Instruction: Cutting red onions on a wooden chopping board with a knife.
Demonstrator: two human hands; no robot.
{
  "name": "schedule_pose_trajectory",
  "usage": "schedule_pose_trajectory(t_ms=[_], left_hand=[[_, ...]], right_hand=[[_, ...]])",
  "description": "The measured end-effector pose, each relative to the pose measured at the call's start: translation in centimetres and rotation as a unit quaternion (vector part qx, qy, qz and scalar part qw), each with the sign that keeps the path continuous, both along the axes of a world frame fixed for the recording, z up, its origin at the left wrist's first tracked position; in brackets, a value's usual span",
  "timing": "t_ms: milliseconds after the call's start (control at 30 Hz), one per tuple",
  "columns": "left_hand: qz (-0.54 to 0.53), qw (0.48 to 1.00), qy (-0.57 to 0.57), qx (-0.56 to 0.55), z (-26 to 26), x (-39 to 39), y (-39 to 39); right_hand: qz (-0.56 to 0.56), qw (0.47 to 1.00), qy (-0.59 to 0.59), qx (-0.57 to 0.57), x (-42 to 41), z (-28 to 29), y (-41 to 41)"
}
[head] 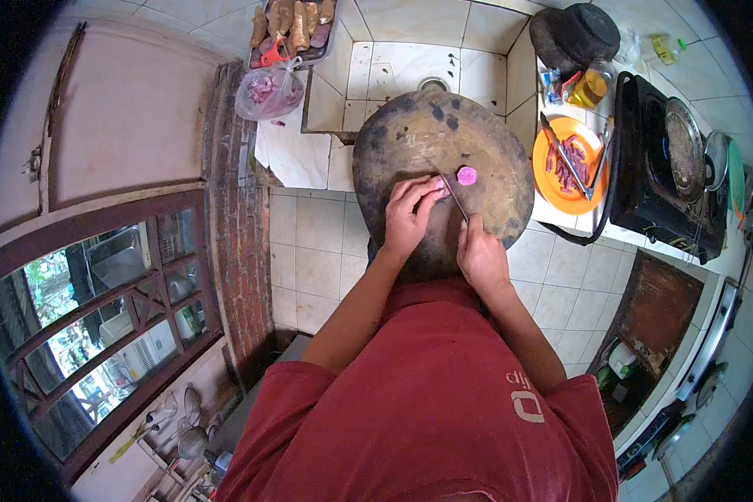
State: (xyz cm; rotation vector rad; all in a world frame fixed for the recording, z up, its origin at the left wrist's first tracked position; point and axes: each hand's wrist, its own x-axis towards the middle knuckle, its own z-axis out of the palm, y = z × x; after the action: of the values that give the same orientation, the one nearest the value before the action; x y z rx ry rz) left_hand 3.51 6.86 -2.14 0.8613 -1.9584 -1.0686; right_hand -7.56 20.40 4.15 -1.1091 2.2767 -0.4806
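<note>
My right hand (483, 254) grips a kitchen knife (455, 197) by its handle, its blade pointing up and left across the round wooden chopping board (408, 144). Against the blade's left side, my left hand (409, 213) pinches a piece of purple root vegetable (442, 188) in its fingertips; the fingers hide most of that piece. A round purple slice (467, 176) lies on the board just right of the blade. Dark stains mark the board's surface.
The tiled sink (414, 72) lies beyond the board. To the right stand an orange plate (546, 179) with purple strips and metal tongs (568, 160), an oil bottle (588, 91) and a gas stove (652, 163). A plastic bag (270, 94) and a tray of tubers (295, 25) sit at left.
</note>
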Motion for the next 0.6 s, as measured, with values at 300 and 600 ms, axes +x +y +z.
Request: schedule_pose_trajectory(t_ms=[300, 600], left_hand=[[0.002, 1.000, 0.004, 0.006, -0.19, 0.08, 0.09], [-0.001, 1.000, 0.008, -0.015, -0.12, -0.11, -0.15]], right_hand=[[0.003, 1.000, 0.003, 0.003, 0.02, -0.03, -0.04], [0.002, 1.000, 0.015, 0.025, 0.34, 0.06, -0.29]])
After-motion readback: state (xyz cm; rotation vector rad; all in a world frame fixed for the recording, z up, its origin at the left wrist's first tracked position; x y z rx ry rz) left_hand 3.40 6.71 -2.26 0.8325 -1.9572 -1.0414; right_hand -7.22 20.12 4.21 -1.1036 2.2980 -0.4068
